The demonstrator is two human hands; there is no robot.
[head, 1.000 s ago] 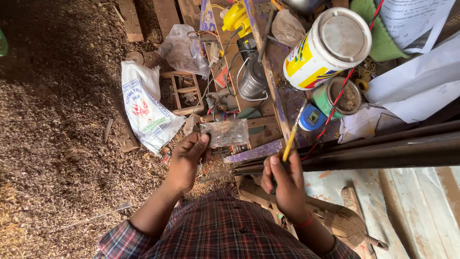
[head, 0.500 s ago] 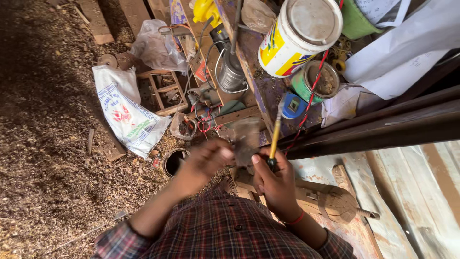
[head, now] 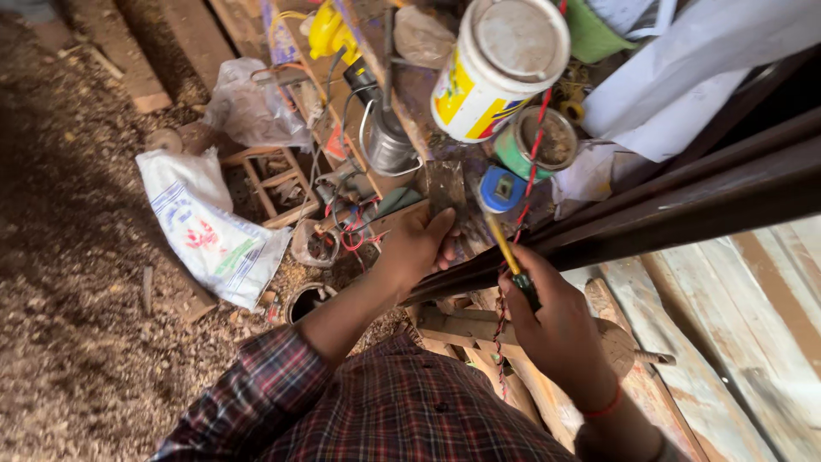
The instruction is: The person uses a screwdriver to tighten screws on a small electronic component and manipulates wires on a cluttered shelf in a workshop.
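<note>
My right hand [head: 556, 316] grips a yellow pencil with a dark green end [head: 506, 251], its tip pointing up toward a dark wooden plank [head: 445, 184]. My left hand [head: 416, 246] rests with fingers curled on the edge of that plank, close beside a long dark brown beam [head: 684, 210] that runs across to the right. A small blue tape measure [head: 500, 189] lies just above the pencil. My sleeves are plaid.
A large white and yellow plastic tub [head: 500, 68], a green tin of dust [head: 540, 141], a metal pail [head: 389, 141], a yellow tool [head: 329, 30], red twisted wire [head: 534, 145], white paper [head: 676, 77], a white printed sack [head: 209, 231] and sawdust floor [head: 77, 282] surround me. Pale boards [head: 753, 342] lie at right.
My left hand let go of the clear bag, then moved right onto the plank beside the beam. My right hand kept the pencil and shifted a little right. The view moved closer.
</note>
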